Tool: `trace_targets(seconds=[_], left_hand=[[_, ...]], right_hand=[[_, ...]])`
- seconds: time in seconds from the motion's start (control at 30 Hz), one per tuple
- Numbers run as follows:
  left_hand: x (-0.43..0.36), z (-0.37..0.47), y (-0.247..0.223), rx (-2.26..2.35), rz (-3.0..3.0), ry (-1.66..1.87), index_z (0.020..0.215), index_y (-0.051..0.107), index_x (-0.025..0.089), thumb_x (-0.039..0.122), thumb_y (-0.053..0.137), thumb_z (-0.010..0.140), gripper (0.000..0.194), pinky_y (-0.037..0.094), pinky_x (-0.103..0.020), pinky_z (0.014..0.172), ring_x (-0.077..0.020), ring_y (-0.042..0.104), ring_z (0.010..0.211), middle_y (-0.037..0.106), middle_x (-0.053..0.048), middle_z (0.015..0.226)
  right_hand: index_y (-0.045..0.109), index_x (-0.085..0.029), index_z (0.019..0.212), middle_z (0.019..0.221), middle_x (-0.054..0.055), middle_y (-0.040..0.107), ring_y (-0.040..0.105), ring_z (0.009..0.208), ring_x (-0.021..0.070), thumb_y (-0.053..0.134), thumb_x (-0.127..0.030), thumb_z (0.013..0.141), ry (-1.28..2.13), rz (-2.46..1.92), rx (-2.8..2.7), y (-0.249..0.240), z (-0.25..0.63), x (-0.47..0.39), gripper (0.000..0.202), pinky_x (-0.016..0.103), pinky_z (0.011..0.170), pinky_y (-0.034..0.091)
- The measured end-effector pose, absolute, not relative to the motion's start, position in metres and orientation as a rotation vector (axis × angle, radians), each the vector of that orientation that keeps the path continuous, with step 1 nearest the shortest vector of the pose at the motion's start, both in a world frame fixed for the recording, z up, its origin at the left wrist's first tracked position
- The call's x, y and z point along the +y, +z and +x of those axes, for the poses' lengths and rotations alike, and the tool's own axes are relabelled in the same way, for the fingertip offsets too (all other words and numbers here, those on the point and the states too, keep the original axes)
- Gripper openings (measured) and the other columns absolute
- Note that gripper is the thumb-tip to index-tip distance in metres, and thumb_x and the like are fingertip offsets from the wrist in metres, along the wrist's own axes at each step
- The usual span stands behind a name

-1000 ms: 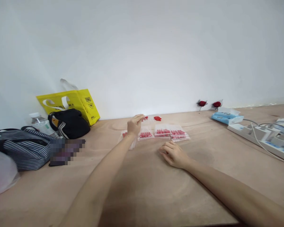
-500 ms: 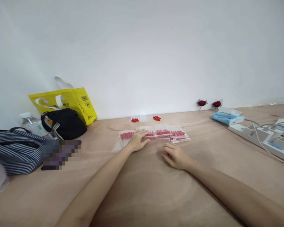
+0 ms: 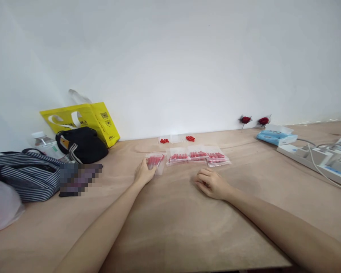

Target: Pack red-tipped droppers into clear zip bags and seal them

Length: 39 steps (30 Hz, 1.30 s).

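My left hand (image 3: 145,173) has its thumb and fingers closed on the edges of a clear zip bag (image 3: 158,163) with several red capsule-shaped pieces in it. To its right, more filled zip bags (image 3: 198,155) lie side by side, slightly overlapping, with red pieces showing through the plastic. My right hand (image 3: 212,184) rests on the table in front of these bags, fingers loosely curled with nothing visible in them. Farther back, near the wall, two small groups of red pieces (image 3: 190,138) lie by pale plastic.
On the left stand a yellow shopping bag (image 3: 106,125), a black cap-like item (image 3: 86,146), a bottle (image 3: 45,144) and a striped bag (image 3: 31,176). At right are a tissue pack (image 3: 275,137), a power strip (image 3: 315,167) with cables, and two red roses (image 3: 263,121).
My left hand has moved left and closed on the leftmost bag, which now sits apart from the others and is turned. My right hand stays about where it was; the view has shifted slightly.
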State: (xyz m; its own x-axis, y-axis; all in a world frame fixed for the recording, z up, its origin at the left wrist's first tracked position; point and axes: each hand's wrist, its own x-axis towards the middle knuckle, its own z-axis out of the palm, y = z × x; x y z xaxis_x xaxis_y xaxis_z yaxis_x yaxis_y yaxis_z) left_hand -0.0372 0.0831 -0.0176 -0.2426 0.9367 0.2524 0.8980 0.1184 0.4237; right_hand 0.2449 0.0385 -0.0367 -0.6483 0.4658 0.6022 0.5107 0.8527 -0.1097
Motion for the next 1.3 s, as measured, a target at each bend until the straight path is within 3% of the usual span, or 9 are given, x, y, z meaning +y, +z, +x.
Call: trace_targets(seconds=[0.2,0.37,0.57,0.7,0.87,1.0,1.1,1.23,1.3], left_hand=[[0.08,-0.062,-0.004,2.287,1.73,0.757,0.119,0.033,0.012,0.031,0.064,0.058,0.072,0.044,-0.036,0.075,-0.028,0.056,0.094,0.058,-0.015,0.103],[0.064,-0.081,0.01,1.94,1.884,0.576,0.099,0.054,0.013,0.023,0.063,0.056,0.045,0.045,-0.029,0.075,-0.0224,0.059,0.085,0.063,-0.006,0.091],[0.037,-0.051,0.022,1.391,2.189,0.366,0.092,0.058,0.017,0.018,0.058,0.063,0.029,0.04,-0.031,0.084,-0.0197,0.055,0.092,0.062,-0.002,0.095],[0.039,-0.012,0.022,1.211,2.42,0.265,0.091,0.059,0.018,0.013,0.055,0.069,0.024,0.039,-0.035,0.085,-0.0202,0.054,0.092,0.062,-0.004,0.096],[0.059,0.023,0.012,1.073,2.747,0.453,0.101,0.056,0.022,0.002,0.053,0.068,0.039,0.024,-0.044,0.097,-0.0218,0.044,0.109,0.054,-0.005,0.112],[0.058,0.027,0.001,1.189,2.685,0.899,0.107,0.051,0.018,0.01,0.05,0.075,0.033,0.034,-0.039,0.092,-0.0203,0.047,0.105,0.053,-0.008,0.109],[0.041,0.019,-0.006,1.036,2.654,0.953,0.101,0.053,0.016,0.025,0.053,0.077,0.026,0.041,-0.034,0.087,-0.0185,0.051,0.098,0.056,-0.008,0.102],[0.022,0.01,-0.012,0.962,2.704,0.789,0.112,0.049,0.017,0.041,0.065,0.065,0.055,0.041,-0.037,0.09,-0.0231,0.048,0.106,0.05,-0.011,0.116],[0.019,0.009,-0.014,1.011,2.714,0.739,0.116,0.046,0.017,0.041,0.063,0.066,0.058,0.04,-0.04,0.092,-0.0245,0.045,0.11,0.047,-0.012,0.12]], right_hand=[[0.052,-0.017,0.079,0.072,0.003,0.053,0.046,0.067,0.0126,0.042,-0.013,0.078,-0.069,-0.71,-2.393,-0.035,0.244,0.037,0.01,0.025,0.061,0.034],[0.051,-0.018,0.078,0.071,0.002,0.052,0.046,0.068,0.0129,0.042,-0.012,0.077,-0.026,-0.702,-2.422,-0.035,0.243,0.038,0.011,0.025,0.061,0.034],[0.052,-0.018,0.081,0.072,0.002,0.053,0.047,0.068,0.0134,0.043,-0.013,0.076,0.001,-0.69,-2.431,-0.037,0.243,0.038,0.011,0.026,0.062,0.036],[0.049,-0.018,0.1,0.082,0.004,0.054,0.048,0.07,0.0139,0.046,-0.015,0.075,-0.004,-0.72,-2.378,-0.037,0.242,0.036,0.025,0.027,0.064,0.039],[0.049,-0.02,0.104,0.095,0.005,0.053,0.049,0.08,0.0148,0.045,-0.01,0.073,-0.04,-0.727,-2.366,-0.037,0.244,0.037,0.033,0.027,0.069,0.04],[0.054,-0.019,0.088,0.08,0.003,0.055,0.049,0.071,0.0132,0.044,-0.012,0.075,-0.066,-0.753,-2.345,-0.039,0.248,0.043,0.017,0.024,0.063,0.038],[0.054,-0.018,0.081,0.07,0.002,0.053,0.047,0.065,0.0127,0.043,-0.013,0.078,-0.159,-0.724,-2.354,-0.04,0.248,0.046,0.013,0.024,0.06,0.036],[0.056,-0.017,0.079,0.063,0.002,0.053,0.044,0.058,0.0123,0.039,-0.016,0.081,-0.326,-0.646,-2.393,-0.038,0.245,0.044,0.017,0.026,0.059,0.033],[0.057,-0.017,0.078,0.062,0.002,0.053,0.044,0.057,0.0122,0.039,-0.017,0.081,-0.305,-0.615,-2.443,-0.035,0.244,0.039,0.018,0.027,0.06,0.032]])
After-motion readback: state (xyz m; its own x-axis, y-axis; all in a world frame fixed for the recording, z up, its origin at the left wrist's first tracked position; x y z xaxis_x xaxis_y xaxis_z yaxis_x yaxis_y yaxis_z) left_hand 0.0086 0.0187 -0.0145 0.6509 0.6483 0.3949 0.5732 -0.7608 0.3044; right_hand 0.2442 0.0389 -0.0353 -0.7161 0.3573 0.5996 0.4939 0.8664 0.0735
